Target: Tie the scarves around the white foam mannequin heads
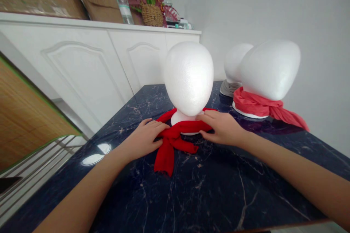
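A white foam mannequin head (188,78) stands on the dark marble table (218,189) with a red scarf (169,147) tied round its neck, the ends hanging toward me. My left hand (144,139) rests on the knot at the left, fingers curled onto the cloth. On the right side of the neck, my right hand (222,128) presses the scarf with its fingers together.
Behind at the right stand two more foam heads, one (270,69) wearing a coral scarf (262,107), one (235,62) a grey one. A white cabinet (90,65) carries cardboard, a water bottle (123,3) and a flower basket (151,12). Wooden furniture (24,116) is at the left.
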`<act>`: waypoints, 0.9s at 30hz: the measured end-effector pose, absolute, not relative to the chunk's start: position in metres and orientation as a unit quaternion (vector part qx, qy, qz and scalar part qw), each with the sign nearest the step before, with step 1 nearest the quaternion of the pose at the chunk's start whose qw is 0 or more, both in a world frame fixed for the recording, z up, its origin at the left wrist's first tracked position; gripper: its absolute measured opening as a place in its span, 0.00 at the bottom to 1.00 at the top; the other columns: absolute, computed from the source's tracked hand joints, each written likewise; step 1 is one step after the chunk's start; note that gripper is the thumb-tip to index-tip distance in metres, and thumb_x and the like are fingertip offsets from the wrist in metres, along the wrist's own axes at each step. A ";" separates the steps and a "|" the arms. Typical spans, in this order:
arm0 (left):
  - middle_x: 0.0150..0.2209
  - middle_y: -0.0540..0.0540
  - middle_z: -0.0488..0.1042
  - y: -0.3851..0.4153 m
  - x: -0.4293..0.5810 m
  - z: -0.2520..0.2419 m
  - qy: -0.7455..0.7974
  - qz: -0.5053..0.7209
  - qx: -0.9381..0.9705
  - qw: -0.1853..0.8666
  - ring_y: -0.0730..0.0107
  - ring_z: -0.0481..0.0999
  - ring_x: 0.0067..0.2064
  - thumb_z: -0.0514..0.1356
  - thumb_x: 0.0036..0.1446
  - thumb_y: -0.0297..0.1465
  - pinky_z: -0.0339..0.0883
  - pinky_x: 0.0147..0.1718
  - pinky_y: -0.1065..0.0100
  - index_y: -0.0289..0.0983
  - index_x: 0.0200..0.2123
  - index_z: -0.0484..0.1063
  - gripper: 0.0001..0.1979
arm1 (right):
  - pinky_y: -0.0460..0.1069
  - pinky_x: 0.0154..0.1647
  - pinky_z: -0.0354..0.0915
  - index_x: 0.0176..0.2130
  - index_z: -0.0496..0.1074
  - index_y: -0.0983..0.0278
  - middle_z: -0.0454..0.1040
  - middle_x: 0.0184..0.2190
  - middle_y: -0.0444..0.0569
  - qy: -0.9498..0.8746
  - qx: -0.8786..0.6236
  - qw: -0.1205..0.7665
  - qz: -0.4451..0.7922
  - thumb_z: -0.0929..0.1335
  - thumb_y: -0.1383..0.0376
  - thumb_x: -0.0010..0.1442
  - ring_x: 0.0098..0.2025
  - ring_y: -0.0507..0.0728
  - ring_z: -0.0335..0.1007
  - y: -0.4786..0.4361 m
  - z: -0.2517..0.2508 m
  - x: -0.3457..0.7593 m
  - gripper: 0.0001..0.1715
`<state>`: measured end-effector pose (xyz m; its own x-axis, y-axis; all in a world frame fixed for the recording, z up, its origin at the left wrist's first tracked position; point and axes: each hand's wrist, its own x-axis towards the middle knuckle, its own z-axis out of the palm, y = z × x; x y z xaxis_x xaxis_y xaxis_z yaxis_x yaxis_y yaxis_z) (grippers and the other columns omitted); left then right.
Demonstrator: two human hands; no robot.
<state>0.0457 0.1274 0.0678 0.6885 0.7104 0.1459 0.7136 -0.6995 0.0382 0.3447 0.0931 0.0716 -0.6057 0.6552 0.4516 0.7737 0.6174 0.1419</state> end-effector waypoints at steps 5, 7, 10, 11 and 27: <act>0.48 0.47 0.77 0.131 0.044 0.065 -0.377 -0.076 -0.923 -0.012 0.60 0.72 0.53 0.55 0.57 0.25 0.59 0.57 0.56 0.40 0.48 0.71 0.16 | 0.50 0.29 0.56 0.48 0.70 0.67 0.77 0.43 0.54 -0.880 -0.427 0.123 -0.166 0.65 0.63 0.63 0.41 0.60 0.73 0.096 0.067 0.292 0.14; 0.48 0.48 0.77 0.133 0.042 0.066 -0.374 -0.080 -0.924 -0.019 0.61 0.73 0.52 0.55 0.58 0.24 0.60 0.56 0.57 0.41 0.49 0.71 0.16 | 0.50 0.29 0.54 0.43 0.71 0.67 0.78 0.39 0.53 -0.878 -0.438 0.100 -0.166 0.64 0.66 0.64 0.40 0.60 0.74 0.098 0.069 0.288 0.09; 0.47 0.49 0.77 0.136 0.039 0.067 -0.357 -0.082 -0.930 -0.022 0.62 0.73 0.51 0.54 0.60 0.25 0.60 0.54 0.58 0.42 0.45 0.73 0.13 | 0.49 0.30 0.53 0.41 0.72 0.66 0.78 0.38 0.51 -0.886 -0.432 0.073 -0.149 0.64 0.68 0.64 0.39 0.59 0.74 0.096 0.077 0.298 0.08; 0.46 0.49 0.77 0.137 0.037 0.068 -0.349 -0.084 -0.933 -0.022 0.63 0.73 0.51 0.54 0.61 0.26 0.60 0.53 0.59 0.42 0.44 0.73 0.11 | 0.49 0.30 0.54 0.40 0.72 0.65 0.78 0.38 0.50 -0.888 -0.432 0.069 -0.140 0.64 0.67 0.64 0.39 0.59 0.74 0.094 0.082 0.305 0.08; 0.59 0.42 0.71 0.162 -0.012 0.062 -0.482 -0.052 -0.861 0.150 0.51 0.68 0.60 0.49 0.51 0.20 0.59 0.58 0.47 0.41 0.57 0.69 0.30 | 0.49 0.32 0.55 0.27 0.75 0.66 0.74 0.24 0.47 -0.806 -0.591 0.019 0.024 0.65 0.83 0.50 0.28 0.51 0.67 0.117 0.102 0.453 0.15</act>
